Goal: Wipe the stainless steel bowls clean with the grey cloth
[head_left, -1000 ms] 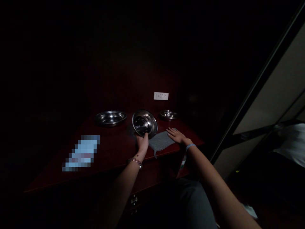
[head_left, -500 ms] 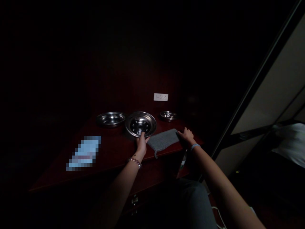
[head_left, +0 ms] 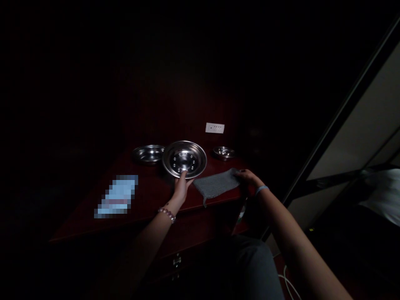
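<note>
My left hand (head_left: 181, 186) grips the near rim of a shiny metal bowl (head_left: 185, 159), thumb inside it, and the bowl tilts toward me above the dark red desk. A grey cloth (head_left: 217, 184) lies near the desk's front edge, its right end pinched in my right hand (head_left: 248, 176). Behind the held bowl and to its left is a wide metal dish (head_left: 148, 154). A smaller metal bowl (head_left: 223, 153) rests at the back right.
A blurred light-blue item (head_left: 118, 197) lies on the left part of the desk (head_left: 84, 223). White sockets (head_left: 215, 128) are on the back wall. Below the desk are a drawer handle (head_left: 176, 260), a bottle (head_left: 241, 214), my knee and a white cable (head_left: 289, 283).
My left hand has raised the bowl slightly and tilted it more toward me. The fingers of my right hand have closed on the cloth's right corner, lifting it a little.
</note>
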Demonstrator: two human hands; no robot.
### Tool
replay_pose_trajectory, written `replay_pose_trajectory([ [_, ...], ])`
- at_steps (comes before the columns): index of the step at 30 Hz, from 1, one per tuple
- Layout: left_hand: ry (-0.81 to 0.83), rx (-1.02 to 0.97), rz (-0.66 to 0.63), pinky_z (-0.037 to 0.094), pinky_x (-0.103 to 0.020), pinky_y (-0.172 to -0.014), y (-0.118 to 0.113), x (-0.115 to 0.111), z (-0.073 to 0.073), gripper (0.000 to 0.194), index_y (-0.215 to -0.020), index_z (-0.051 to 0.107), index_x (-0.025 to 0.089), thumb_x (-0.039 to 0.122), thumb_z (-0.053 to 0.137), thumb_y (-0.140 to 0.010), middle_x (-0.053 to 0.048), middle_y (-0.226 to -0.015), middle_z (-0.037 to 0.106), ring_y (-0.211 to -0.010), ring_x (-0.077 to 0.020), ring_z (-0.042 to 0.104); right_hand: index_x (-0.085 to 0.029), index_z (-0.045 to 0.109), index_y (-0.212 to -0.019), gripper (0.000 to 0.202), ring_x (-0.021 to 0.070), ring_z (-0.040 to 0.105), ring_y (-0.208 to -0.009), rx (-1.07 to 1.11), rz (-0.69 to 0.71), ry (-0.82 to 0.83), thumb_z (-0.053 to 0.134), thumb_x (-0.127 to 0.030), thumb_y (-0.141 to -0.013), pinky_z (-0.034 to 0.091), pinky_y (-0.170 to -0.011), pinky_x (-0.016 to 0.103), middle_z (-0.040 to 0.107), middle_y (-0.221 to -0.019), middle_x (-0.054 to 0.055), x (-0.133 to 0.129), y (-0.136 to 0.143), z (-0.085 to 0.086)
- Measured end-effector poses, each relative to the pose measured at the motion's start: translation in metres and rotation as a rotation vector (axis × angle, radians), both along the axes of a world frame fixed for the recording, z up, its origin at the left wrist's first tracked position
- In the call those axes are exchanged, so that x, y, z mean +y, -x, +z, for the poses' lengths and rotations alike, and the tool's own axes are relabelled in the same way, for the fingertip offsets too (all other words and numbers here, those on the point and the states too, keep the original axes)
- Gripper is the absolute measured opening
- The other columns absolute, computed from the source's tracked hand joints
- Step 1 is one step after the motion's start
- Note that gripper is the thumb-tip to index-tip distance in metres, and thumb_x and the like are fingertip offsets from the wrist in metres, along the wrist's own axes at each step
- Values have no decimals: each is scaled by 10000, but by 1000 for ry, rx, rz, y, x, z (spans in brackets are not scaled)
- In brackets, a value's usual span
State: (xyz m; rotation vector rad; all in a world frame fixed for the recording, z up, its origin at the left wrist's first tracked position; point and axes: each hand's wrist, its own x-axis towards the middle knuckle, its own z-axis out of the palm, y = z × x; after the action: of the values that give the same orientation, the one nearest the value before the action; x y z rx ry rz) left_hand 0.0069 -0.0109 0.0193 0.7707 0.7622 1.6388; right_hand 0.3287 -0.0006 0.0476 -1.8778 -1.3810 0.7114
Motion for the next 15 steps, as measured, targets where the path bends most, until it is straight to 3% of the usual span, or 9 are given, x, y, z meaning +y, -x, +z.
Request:
replay_pose_trajectory([
  [4,-9,8,8,522,-501,-1012,21,4,2,338,-1215,606,198,233,607,-879,-108,-1322,629,-1276,-268,560,-163,667,-973,193,183,653,-746,-220,-37,-198,642,-274,-818,502,-658,257,715,-856,60,-5,11,19],
  [8,39,71,-9,526,-516,-993,28,5,-3,350,-1205,606,187,234,642,-860,-115,-1272,659,-1198,-271,619,-213,649,-1140,284,222,656,-950,-572,150,-387,599,-313,-878,497,-790,280,709,-1127,72,-25,46,38],
  [11,66,94,-8,518,-508,-1001,27,2,-8,347,-1201,607,194,242,647,-860,-111,-1284,657,-1207,-261,617,-228,605,-1220,331,245,619,-1086,-878,296,-379,604,-314,-901,486,-824,293,645,-1271,96,-48,82,38],
  [15,57,59,-15,530,-509,-982,24,-3,-13,356,-1220,595,208,240,633,-867,-112,-1339,627,-1235,-258,599,-238,619,-1193,284,228,612,-1086,-989,407,-359,606,-308,-918,480,-815,281,662,-1213,70,-64,120,22],
])
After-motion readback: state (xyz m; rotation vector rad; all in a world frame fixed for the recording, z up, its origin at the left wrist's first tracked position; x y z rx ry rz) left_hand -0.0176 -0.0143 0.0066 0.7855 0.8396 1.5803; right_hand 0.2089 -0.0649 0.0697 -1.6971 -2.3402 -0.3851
